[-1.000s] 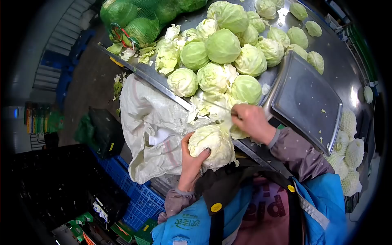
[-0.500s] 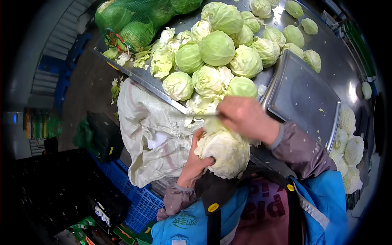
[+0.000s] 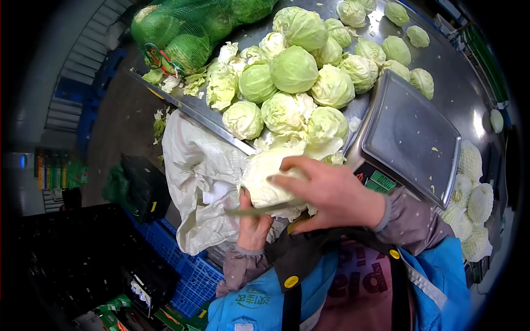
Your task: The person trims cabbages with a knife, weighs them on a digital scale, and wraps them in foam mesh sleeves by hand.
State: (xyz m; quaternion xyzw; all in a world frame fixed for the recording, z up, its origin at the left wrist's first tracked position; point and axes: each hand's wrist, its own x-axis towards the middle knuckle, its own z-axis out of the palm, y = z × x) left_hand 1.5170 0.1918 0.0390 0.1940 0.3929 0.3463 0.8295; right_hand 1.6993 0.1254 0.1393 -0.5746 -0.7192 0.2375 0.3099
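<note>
Just in front of my apron, a pale trimmed cabbage [image 3: 265,179] rests against my left hand [image 3: 255,223], whose thumb and fingers grip its lower left side. My right hand [image 3: 339,193] holds a knife [image 3: 265,209]; the blurred blade points left along the near side of the cabbage and crosses in front of my left fingers. Some right fingers lie over the cabbage's top right. The knife's handle is hidden in the palm. Beyond it, a heap of cabbages [image 3: 294,69] lies on the metal table [image 3: 450,80] among loose leaves.
A weighing scale [image 3: 411,135] stands on the right, with netted cabbages [image 3: 478,207] past it. A green mesh bag of cabbages [image 3: 187,49] lies at the back left. Under the table edge hangs a white woven sack [image 3: 190,160], near blue crates [image 3: 193,281] and black crates [image 3: 66,248].
The cabbage has turned and shifted up and left in my left hand. My right hand and knife have come down toward me. A leaf now lies by the heap's near edge.
</note>
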